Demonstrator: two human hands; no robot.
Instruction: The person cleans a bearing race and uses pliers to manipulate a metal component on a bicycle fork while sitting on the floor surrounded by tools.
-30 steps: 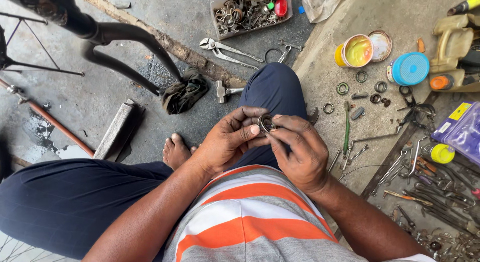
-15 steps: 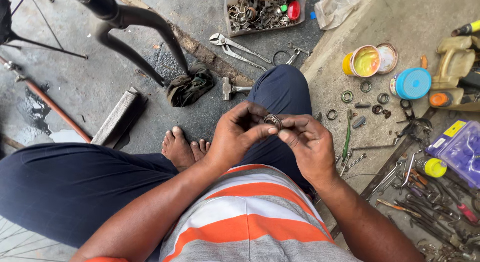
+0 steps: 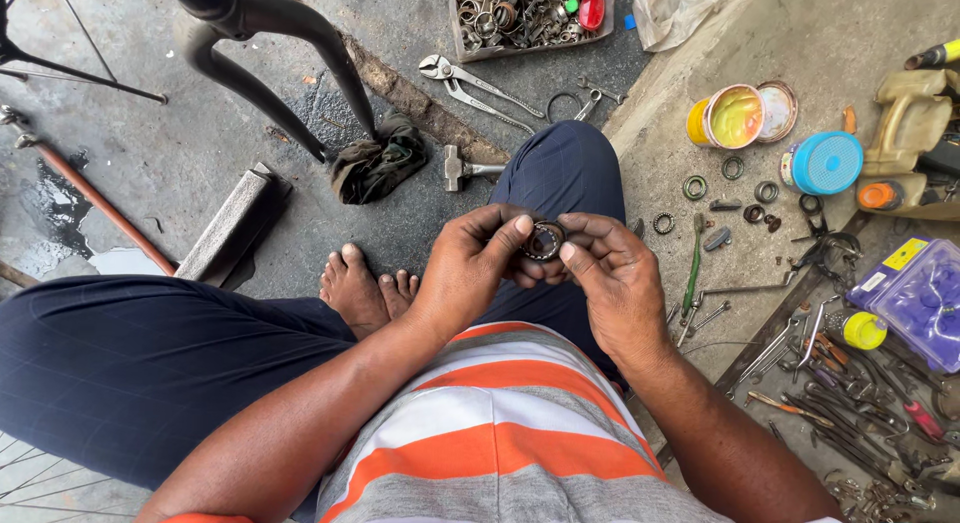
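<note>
Small round dark metal bearing ring (image 3: pixel 545 240), greasy and dull with a paler inner race showing, sits upright above the lap, pinched between both hands. Left hand (image 3: pixel 468 271) curls closed around its left edge, thumb on the rim. Right hand (image 3: pixel 612 278) grips the right edge with thumb and fingertips. Farther right, a yellow open grease tin (image 3: pixel 733 117) stands on the concrete ledge.

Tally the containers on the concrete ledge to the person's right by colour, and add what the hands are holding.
Yellow open grease tin: 1
Blue-lidded round tub: 1
Purple clear-lidded box: 1
Beige jug with an orange cap: 1
Small yellow-capped bottle: 1
Ring-shaped bearing, held between left hand and right hand: 1
Total: 6
</note>
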